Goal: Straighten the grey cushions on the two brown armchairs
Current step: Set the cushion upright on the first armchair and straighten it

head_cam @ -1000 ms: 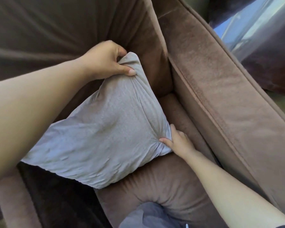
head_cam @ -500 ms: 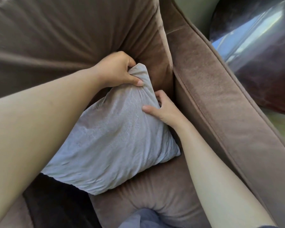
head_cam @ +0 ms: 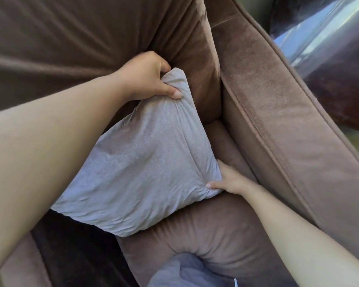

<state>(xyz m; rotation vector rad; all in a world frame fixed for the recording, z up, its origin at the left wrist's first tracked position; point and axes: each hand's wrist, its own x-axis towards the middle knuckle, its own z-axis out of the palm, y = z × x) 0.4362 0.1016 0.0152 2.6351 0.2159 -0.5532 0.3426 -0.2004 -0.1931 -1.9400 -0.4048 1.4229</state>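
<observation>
A grey cushion point(head_cam: 141, 168) leans on the seat of a brown armchair point(head_cam: 274, 112), tilted so one corner points up at the backrest. My left hand point(head_cam: 147, 77) is shut on that top corner, thumb pressed on the front. My right hand point(head_cam: 230, 180) grips the cushion's lower right corner, down by the gap beside the armrest. The cushion's left edge is hidden behind my left forearm.
The armchair's thick right armrest point(head_cam: 298, 162) runs diagonally along the right. The backrest point(head_cam: 81, 34) fills the top left. A dark patch point(head_cam: 75, 251) lies on the seat below the cushion. Grey fabric point(head_cam: 187, 272) shows at the bottom edge. A dark shiny surface point(head_cam: 330, 38) stands beyond the armrest.
My right hand has dropped from the cushion's upper right side back to its lower right corner. My left hand has kept its hold on the top corner.
</observation>
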